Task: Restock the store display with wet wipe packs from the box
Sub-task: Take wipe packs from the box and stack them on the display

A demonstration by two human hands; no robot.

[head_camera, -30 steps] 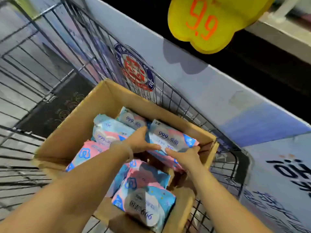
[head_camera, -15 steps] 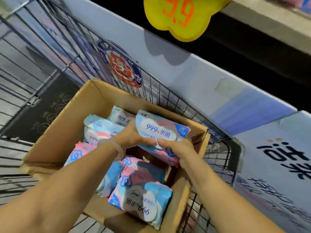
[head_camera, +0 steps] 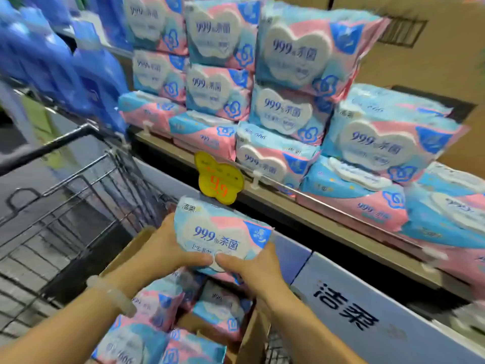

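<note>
Nearest you, at 6 o'clock, the cardboard box (head_camera: 252,334) sits in the wire cart (head_camera: 78,206) with several wet wipe packs (head_camera: 220,308) lying loose inside it. Your left forearm carries a pale bracelet (head_camera: 112,295).

Just above the box, both of your hands clasp one raised pack (head_camera: 220,232), its printed face towards you. Your left hand (head_camera: 162,253) wraps the pack's left edge, thumb across the front; your right hand (head_camera: 257,266) grips the lower right corner, thumb also on the front. The two thumbs nearly meet at the pack's bottom edge.

Directly behind the pack, at 12 o'clock, hangs a yellow price tag (head_camera: 219,177) from the shelf edge (head_camera: 328,219). Beyond it, the display shelf holds stacked packs (head_camera: 286,74) of the same print, running from 11 to 3 o'clock, some flat and some standing.

At 10 o'clock hang blue packages (head_camera: 86,74), too blurred to identify, perhaps refill pouches.
</note>
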